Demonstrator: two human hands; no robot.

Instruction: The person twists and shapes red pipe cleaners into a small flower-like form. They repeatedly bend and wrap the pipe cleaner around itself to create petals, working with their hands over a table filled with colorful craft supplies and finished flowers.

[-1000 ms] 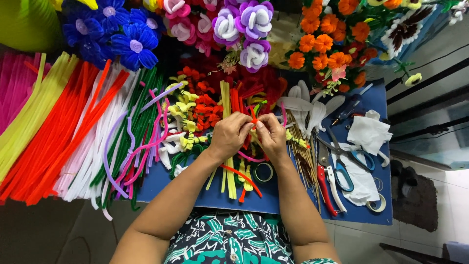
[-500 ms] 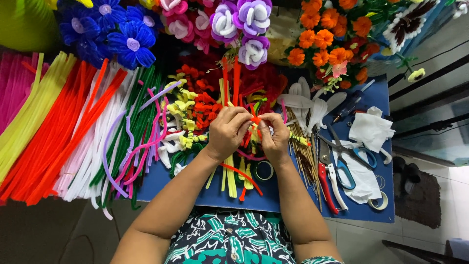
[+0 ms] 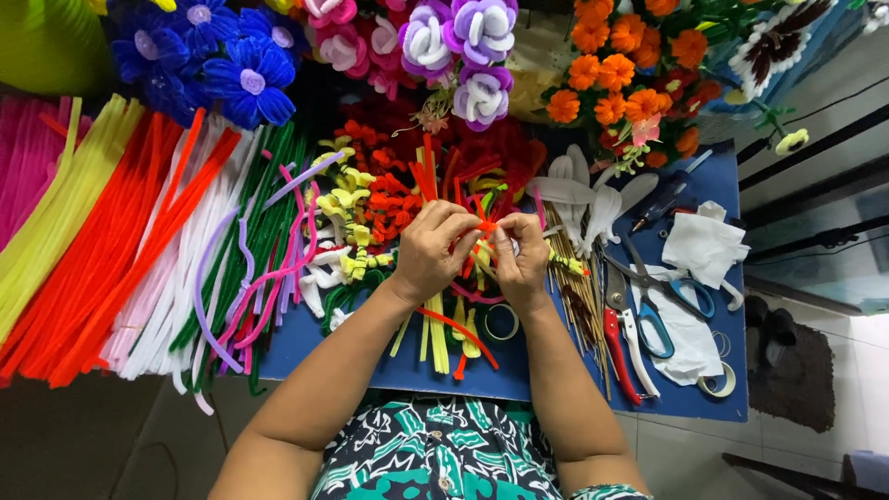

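Note:
My left hand and my right hand meet over the middle of a blue board. Between their fingertips they pinch an orange-red pipe cleaner piece, bent and twisted. Just behind my hands lie small red and orange twisted pieces and yellow curled pieces. Loose yellow, green and red pipe cleaner stems lie under my wrists.
Long pipe cleaners in yellow, red, white, green and pink fan out at left. Finished pipe-cleaner flowers in blue, purple and orange stand behind. Blue-handled scissors, red-handled pliers, white cloth and tape rolls lie at right.
My hands have shifted slightly and keep working the orange-red piece between the fingers; the view has moved a little closer over the board.

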